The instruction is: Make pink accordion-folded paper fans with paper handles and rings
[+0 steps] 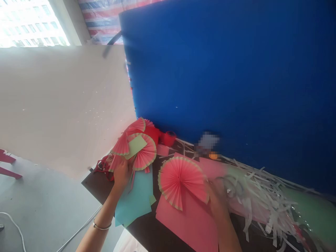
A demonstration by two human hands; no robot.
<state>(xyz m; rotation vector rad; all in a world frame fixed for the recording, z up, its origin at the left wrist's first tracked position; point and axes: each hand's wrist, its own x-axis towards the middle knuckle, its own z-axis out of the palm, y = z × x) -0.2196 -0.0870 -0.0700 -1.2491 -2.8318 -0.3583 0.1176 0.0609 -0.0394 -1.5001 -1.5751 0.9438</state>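
My left hand (122,174) rests at the lower edge of a pile of pleated pink paper fans (141,150) with pale rims; its fingers curl against one fan, and a small light-green paper piece (136,146) lies on top of the pile. My right hand (219,199) is blurred by motion, right beside a large round pink fan (181,182) that lies on a pink paper sheet (189,224). Its fingers cannot be made out. A teal sheet (136,199) lies between my arms.
A heap of white paper strips (258,199) lies right of my right hand. A red tape roll (169,138) stands against the blue board (236,77) at the back. The dark table's corner (91,183) is near my left wrist; grey floor lies beyond.
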